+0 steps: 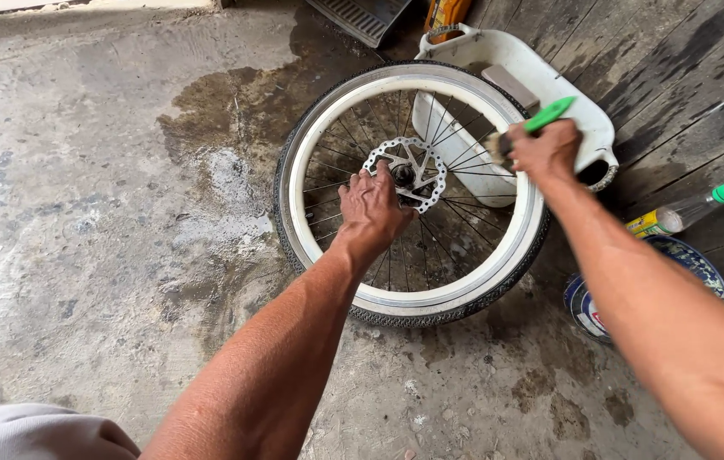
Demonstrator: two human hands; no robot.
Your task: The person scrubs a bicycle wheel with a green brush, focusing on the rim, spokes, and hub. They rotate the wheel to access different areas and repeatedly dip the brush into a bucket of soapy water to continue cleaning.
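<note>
A bicycle wheel [464, 290] with a white rim, black tyre and thin spokes lies flat on wet concrete. A silver brake disc [420, 160] sits at its hub. My left hand [370, 209] grips the hub beside the disc. My right hand [545, 149] is closed on a green-handled brush [549, 113], whose bristle end rests against the spokes and rim at the wheel's far right side.
A cut-open white plastic jug [541, 81] lies under the wheel's far edge. A clear bottle with a green cap [686, 211] lies on dark wooden boards at right, above a round patterned bowl [703, 264]. A metal grate [353, 17] sits at the top.
</note>
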